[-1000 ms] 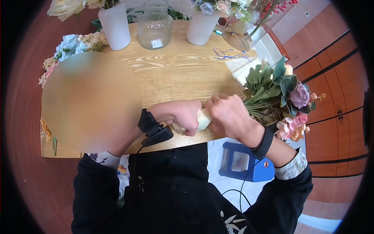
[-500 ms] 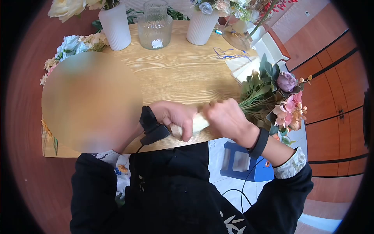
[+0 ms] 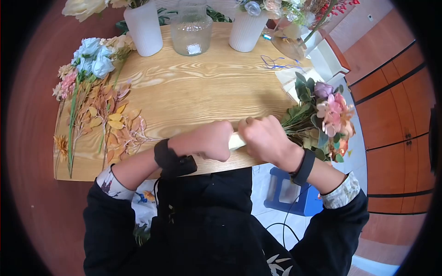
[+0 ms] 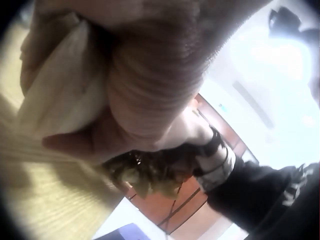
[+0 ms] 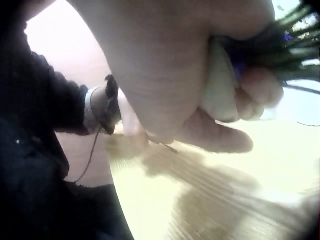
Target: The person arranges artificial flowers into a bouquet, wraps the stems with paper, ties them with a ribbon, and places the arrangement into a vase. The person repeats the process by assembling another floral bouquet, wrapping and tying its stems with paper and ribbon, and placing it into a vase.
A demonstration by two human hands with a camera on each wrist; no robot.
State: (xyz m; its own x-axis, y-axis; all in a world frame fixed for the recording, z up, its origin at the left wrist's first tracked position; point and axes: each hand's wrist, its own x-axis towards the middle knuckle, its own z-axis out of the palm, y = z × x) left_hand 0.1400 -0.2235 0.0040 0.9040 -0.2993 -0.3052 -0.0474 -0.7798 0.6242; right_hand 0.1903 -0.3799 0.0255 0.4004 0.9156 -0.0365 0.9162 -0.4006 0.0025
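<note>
In the head view, my left hand (image 3: 214, 140) and right hand (image 3: 267, 138) are side by side over the table's front edge, both curled round a cream wrapped bundle. A short length of the cream wrap (image 3: 236, 141) shows between them. From the right hand's far side, green stems (image 3: 290, 122) run out to a bouquet (image 3: 332, 112) of purple, pink and orange flowers with leaves. The left wrist view shows folded cream wrap (image 4: 65, 95) inside my left fingers. Up close in the right wrist view, my right fingers grip wrap (image 5: 218, 82) beside dark green stems (image 5: 285, 47).
Loose leaf sprays (image 3: 108, 122) and blue flowers (image 3: 94, 57) lie on the wooden table (image 3: 198, 87) at left. White vases (image 3: 145, 30) and a glass vase (image 3: 191, 34) stand along the back. Pale sheets (image 3: 287, 83) and blue ribbon (image 3: 276, 62) lie behind the bouquet. A blue stool (image 3: 299, 200) stands below.
The bouquet has turned about its stems, its purple rose shifting left and away from me. My left hand has rolled over, hiding the wrap's end. The blurred patch over the leaves is gone.
</note>
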